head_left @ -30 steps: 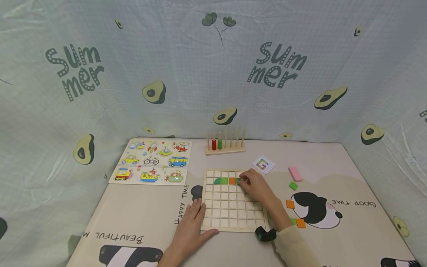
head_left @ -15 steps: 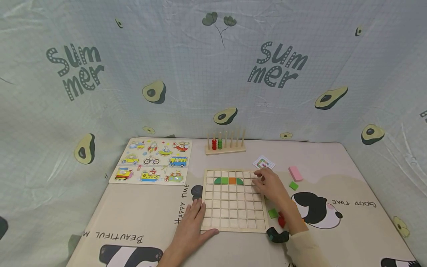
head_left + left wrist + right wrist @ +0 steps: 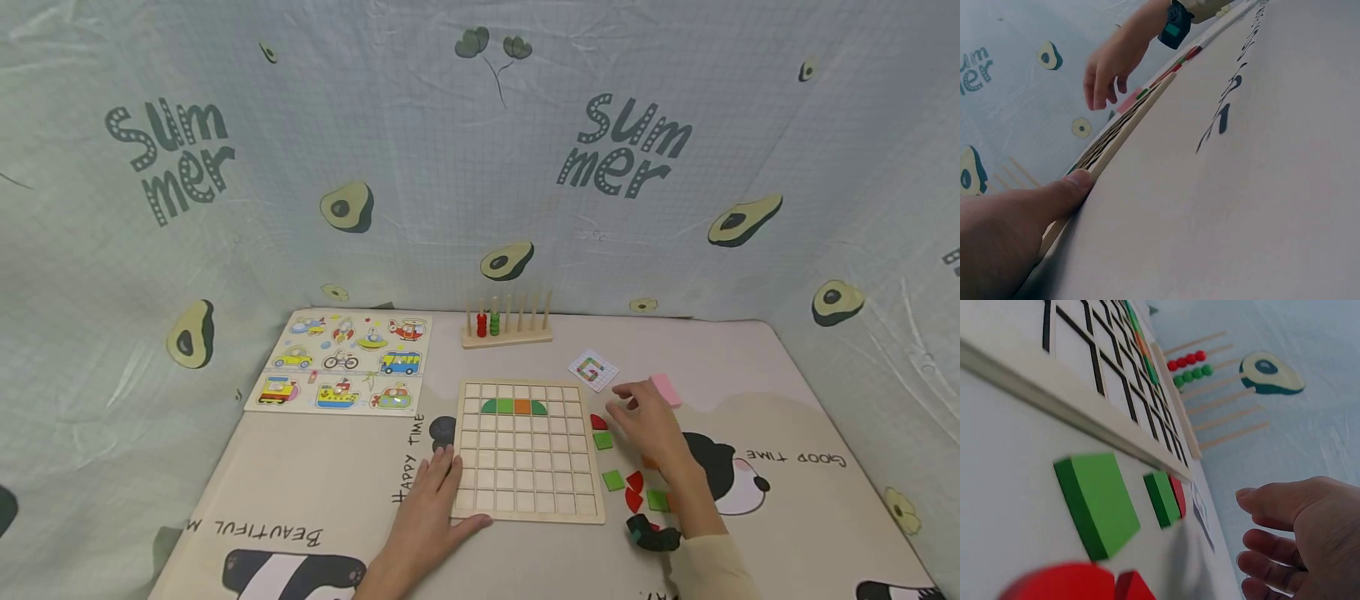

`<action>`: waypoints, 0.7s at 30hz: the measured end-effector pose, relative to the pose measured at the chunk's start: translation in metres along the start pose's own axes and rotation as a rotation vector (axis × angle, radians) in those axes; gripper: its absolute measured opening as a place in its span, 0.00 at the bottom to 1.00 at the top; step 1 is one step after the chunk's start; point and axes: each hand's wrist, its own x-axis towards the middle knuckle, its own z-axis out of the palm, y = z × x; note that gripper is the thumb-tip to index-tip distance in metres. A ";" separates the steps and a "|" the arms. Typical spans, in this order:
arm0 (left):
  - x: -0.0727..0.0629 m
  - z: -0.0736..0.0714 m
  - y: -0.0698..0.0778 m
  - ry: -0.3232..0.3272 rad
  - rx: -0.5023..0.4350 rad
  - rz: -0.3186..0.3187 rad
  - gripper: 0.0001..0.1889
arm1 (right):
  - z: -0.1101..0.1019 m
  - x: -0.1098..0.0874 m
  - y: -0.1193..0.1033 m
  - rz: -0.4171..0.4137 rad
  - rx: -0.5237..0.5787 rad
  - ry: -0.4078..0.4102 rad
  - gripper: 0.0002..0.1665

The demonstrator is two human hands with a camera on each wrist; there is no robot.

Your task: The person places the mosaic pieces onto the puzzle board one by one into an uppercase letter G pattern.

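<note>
A wooden grid board (image 3: 516, 479) lies on the table. Near its top, one row holds a dark green rounded piece, a light green square, an orange square (image 3: 522, 407) and another dark green rounded piece. My left hand (image 3: 429, 512) rests at the board's lower left corner, fingers spread; in the left wrist view its thumb (image 3: 1077, 180) lies on the board's edge. Off the board's right side my right hand (image 3: 647, 421) hovers above the table, fingers loosely bent, holding nothing. Beneath and beside it lie a red wedge (image 3: 598, 422), a green square (image 3: 603, 440) and a pink block (image 3: 666, 390).
More loose pieces, including a green square (image 3: 613, 480) and a red wedge (image 3: 633, 500), lie right of the board. Behind stand a pattern card (image 3: 593, 370) and a peg rack (image 3: 507, 337) with red and green beads. A vehicle puzzle board (image 3: 341, 361) lies at the back left.
My right hand has left the dark green piece at the row's right end and moved right, off the board, uncovering the red and green pieces. The left hand has stayed put.
</note>
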 end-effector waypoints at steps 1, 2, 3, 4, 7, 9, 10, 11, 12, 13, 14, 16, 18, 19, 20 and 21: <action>0.000 0.000 0.000 -0.001 0.000 0.000 0.50 | -0.002 -0.001 0.002 0.008 -0.003 0.000 0.21; 0.000 0.000 0.000 -0.001 0.000 0.000 0.50 | -0.003 -0.001 0.005 0.018 -0.002 0.003 0.21; 0.000 0.000 0.000 -0.001 0.000 0.000 0.50 | -0.005 -0.002 0.007 0.026 -0.003 0.006 0.21; 0.000 0.000 0.000 0.000 0.000 0.001 0.50 | -0.006 -0.003 0.009 0.034 -0.004 0.008 0.21; 0.000 0.000 0.000 0.003 0.001 0.004 0.50 | -0.009 -0.005 0.016 0.062 -0.010 0.013 0.22; 0.000 0.000 0.000 0.005 0.001 0.005 0.50 | -0.011 -0.007 0.021 0.087 -0.010 0.016 0.22; 0.000 0.000 0.000 0.004 0.000 0.006 0.50 | -0.012 -0.008 0.023 0.099 -0.011 0.017 0.23; 0.000 0.000 0.000 0.004 0.000 0.006 0.50 | -0.013 -0.010 0.025 0.113 -0.008 0.016 0.23; 0.000 0.000 0.000 0.003 0.000 0.005 0.50 | -0.014 -0.011 0.027 0.126 -0.005 0.017 0.23; 0.000 -0.001 0.000 0.001 -0.001 0.004 0.50 | -0.015 -0.012 0.029 0.139 -0.007 0.020 0.23; 0.000 -0.001 0.000 0.000 0.000 0.003 0.50 | -0.016 -0.013 0.031 0.152 -0.007 0.022 0.23; 0.000 -0.001 0.001 -0.003 -0.001 0.002 0.50 | -0.018 -0.015 0.035 0.167 -0.013 0.025 0.23; 0.000 -0.001 0.001 -0.004 -0.004 0.001 0.50 | -0.019 -0.016 0.038 0.169 -0.021 0.028 0.24; 0.000 -0.001 0.000 -0.004 -0.006 0.001 0.50 | -0.020 -0.017 0.040 0.167 -0.026 0.029 0.24; 0.000 -0.001 0.000 -0.004 -0.009 0.001 0.50 | -0.021 -0.018 0.041 0.167 -0.026 0.026 0.24; 0.000 -0.001 0.000 -0.004 -0.012 0.000 0.50 | -0.021 -0.018 0.043 0.165 -0.029 0.025 0.24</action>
